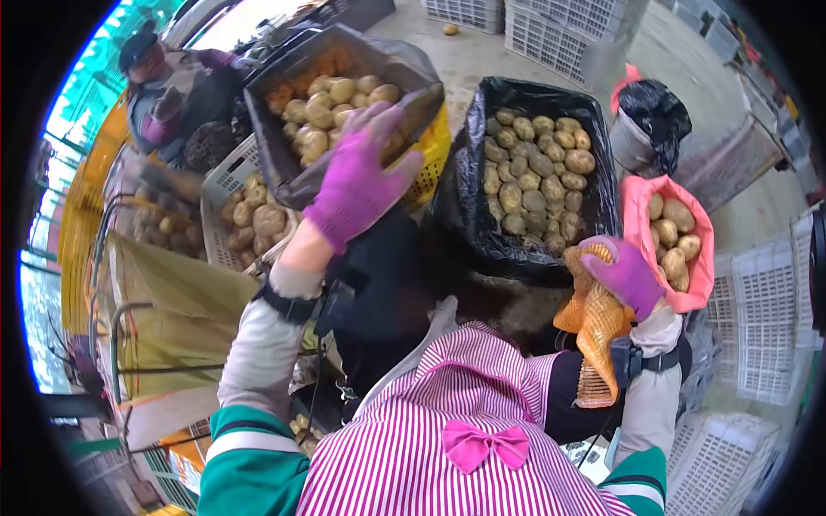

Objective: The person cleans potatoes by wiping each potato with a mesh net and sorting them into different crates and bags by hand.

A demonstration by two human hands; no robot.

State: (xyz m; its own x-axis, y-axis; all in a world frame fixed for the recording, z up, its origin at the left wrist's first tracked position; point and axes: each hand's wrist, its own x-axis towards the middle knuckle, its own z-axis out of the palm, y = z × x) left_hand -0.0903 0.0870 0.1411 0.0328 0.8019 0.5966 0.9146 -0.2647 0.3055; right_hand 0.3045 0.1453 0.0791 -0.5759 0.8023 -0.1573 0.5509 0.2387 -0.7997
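Note:
My left hand (360,179), in a purple glove, reaches over the near right side of a yellow crate (428,168) lined with a dark grey bag (267,107). Its fingers are extended with the thumb apart, over the potatoes (320,112) inside; whether the fingertips touch one I cannot tell. My right hand (626,277), also purple-gloved, has its fingers wrapped round an orange mesh bag (598,331), which hangs down across my right thigh. Ahead of that hand stands a crate lined with a black bag (469,146), full of potatoes (533,172).
A pink bag (637,193) of potatoes stands at the right beside a bucket with black plastic (656,112). A white crate (225,172) of potatoes is at the left. A co-worker (168,99) sits at the far left. Stacked white crates (559,39) stand behind.

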